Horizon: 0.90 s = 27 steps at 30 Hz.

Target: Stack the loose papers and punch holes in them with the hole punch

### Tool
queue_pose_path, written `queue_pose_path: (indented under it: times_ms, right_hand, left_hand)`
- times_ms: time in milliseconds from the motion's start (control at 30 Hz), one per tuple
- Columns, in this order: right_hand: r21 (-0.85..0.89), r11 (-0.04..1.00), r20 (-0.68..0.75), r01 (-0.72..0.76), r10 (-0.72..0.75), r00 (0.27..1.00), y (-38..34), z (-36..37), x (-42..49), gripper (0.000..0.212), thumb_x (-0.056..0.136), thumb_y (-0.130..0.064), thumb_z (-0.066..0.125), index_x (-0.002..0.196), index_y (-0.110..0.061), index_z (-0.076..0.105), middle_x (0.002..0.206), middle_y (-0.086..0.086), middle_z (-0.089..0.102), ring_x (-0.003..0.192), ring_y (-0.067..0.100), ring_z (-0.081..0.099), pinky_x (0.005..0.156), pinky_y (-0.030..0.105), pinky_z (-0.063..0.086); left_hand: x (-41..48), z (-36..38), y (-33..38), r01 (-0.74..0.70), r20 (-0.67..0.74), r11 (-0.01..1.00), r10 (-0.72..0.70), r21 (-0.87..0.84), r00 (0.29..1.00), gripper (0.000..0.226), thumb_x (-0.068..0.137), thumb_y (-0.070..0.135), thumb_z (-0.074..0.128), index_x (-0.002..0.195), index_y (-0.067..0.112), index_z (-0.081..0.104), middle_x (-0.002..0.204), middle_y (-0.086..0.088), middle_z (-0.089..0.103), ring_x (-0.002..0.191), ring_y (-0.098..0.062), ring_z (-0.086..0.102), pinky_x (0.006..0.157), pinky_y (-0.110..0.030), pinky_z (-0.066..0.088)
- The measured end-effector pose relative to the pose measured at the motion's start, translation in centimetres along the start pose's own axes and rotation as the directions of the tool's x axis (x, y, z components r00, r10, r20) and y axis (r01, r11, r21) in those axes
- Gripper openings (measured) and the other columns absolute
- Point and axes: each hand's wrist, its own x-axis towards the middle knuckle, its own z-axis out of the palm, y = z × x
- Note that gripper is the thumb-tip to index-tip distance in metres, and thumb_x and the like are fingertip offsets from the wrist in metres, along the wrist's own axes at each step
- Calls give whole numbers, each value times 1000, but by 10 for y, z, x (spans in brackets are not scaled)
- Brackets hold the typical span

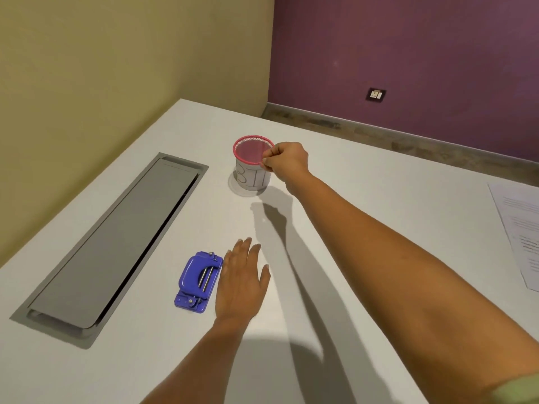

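A blue hole punch (197,281) lies on the white table (364,182), left of centre. My left hand (242,279) rests flat beside it on the right, fingers spread, holding nothing. Further back stands a small pink mesh cup (252,163) wrapped in paper with handwritten letters. My right hand (287,159) reaches to the cup's right rim with fingers pinched together; I cannot tell whether it holds anything. Printed papers (522,228) lie at the table's right edge, partly cut off by the frame.
A long grey cable hatch (116,243) is set into the table on the left. A yellow wall runs along the left, a purple wall with a socket (376,94) stands behind.
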Motion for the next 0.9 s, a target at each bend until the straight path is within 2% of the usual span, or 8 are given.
queue_pose_path:
  times_ms: [100,200,400,467,700,900]
  right_hand:
    - [-72,995,-45,66,-69,997,-10,14,18,20,85,8,51,88,1,70,98,16,67,93,31,66,86,40,56]
    - [-174,977,-51,119,-129,990,-14,20,27,27,88,6,47,99,0,71,116,18,63,105,33,60,90,38,53]
    - [-271,944,66,186,-174,983,-15,19,30,40,90,8,37,116,-4,65,132,16,53,118,33,50,98,36,45]
    - [-253,946,43,203,-199,979,-14,18,31,38,91,8,38,113,-3,66,129,16,56,117,31,52,100,36,46]
    - [-150,962,-108,229,-246,963,-6,14,29,22,87,2,54,99,-3,72,109,13,69,102,25,62,93,33,51]
    - [-136,950,-142,282,-300,943,21,3,6,11,83,-5,61,88,-2,71,90,14,71,86,24,64,83,34,54]
  left_hand:
    - [2,2,0,8,-9,1000,-8,-4,1000,47,95,34,31,140,21,31,154,2,24,144,-14,14,118,-30,3]
    - [2,1,0,8,-14,1000,-7,8,1000,47,94,34,30,140,21,31,153,1,25,144,-15,15,118,-30,4]
    - [2,0,1,9,-9,1000,-9,7,1000,46,94,33,32,139,20,33,153,0,25,144,-16,16,118,-32,7]
    - [1,0,1,8,-8,1000,-8,14,1000,47,95,34,30,140,21,31,154,2,23,144,-15,14,118,-31,5]
    - [1,0,1,6,-3,1000,-6,28,1000,48,95,34,29,140,20,30,154,1,23,144,-15,14,118,-32,5]
    - [0,1,0,1,-23,1000,0,24,1000,47,95,33,31,139,17,33,153,-1,27,143,-17,18,118,-33,8]
